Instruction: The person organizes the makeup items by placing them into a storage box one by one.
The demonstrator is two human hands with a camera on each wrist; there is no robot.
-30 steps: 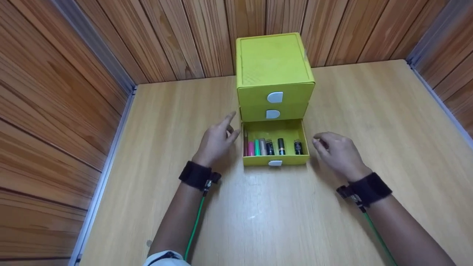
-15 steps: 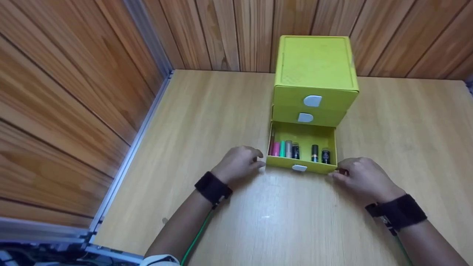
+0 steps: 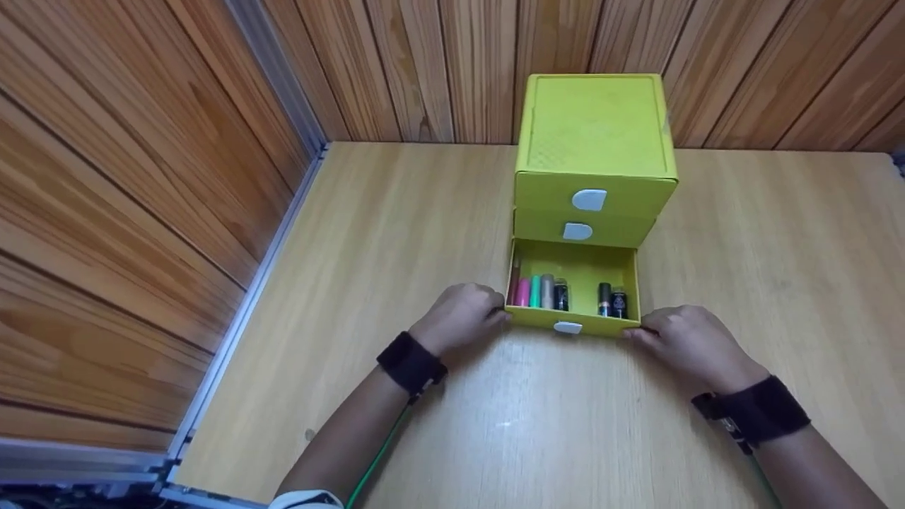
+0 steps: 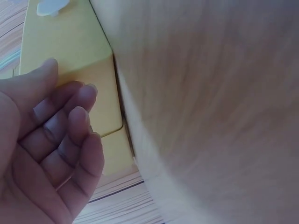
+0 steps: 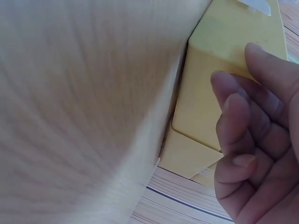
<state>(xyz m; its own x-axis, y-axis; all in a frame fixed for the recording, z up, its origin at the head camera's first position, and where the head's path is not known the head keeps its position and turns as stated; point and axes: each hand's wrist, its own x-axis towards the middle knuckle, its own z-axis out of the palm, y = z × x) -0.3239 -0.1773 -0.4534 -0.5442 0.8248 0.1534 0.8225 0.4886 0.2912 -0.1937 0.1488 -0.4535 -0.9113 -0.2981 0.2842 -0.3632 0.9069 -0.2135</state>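
A yellow-green drawer box (image 3: 597, 127) stands on the table, its bottom drawer (image 3: 537, 319) pulled out. My left hand (image 3: 459, 318) holds the drawer's left front corner. In the left wrist view, the thumb lies on the front panel and curled fingers (image 4: 77, 121) lie by the side. At the right front corner, my right hand (image 3: 700, 346) holds on likewise, thumb on the front. Inside lie a pink tube (image 3: 522, 291), a green tube (image 3: 535, 291), a grey tube (image 3: 547, 291) and small dark bottles (image 3: 619, 304). A brownish stick (image 3: 514, 283) lies along the left wall.
Two upper drawers with white tabs (image 3: 589, 199) are closed above. Wood-panelled walls (image 3: 452, 71) rise behind and to the left of the table (image 3: 396, 198). A green cable (image 3: 382, 452) runs along the left forearm.
Both hands have come to the drawer's front corners and taken hold there. One dark bottle inside has shifted right, against another. The head view has turned left.
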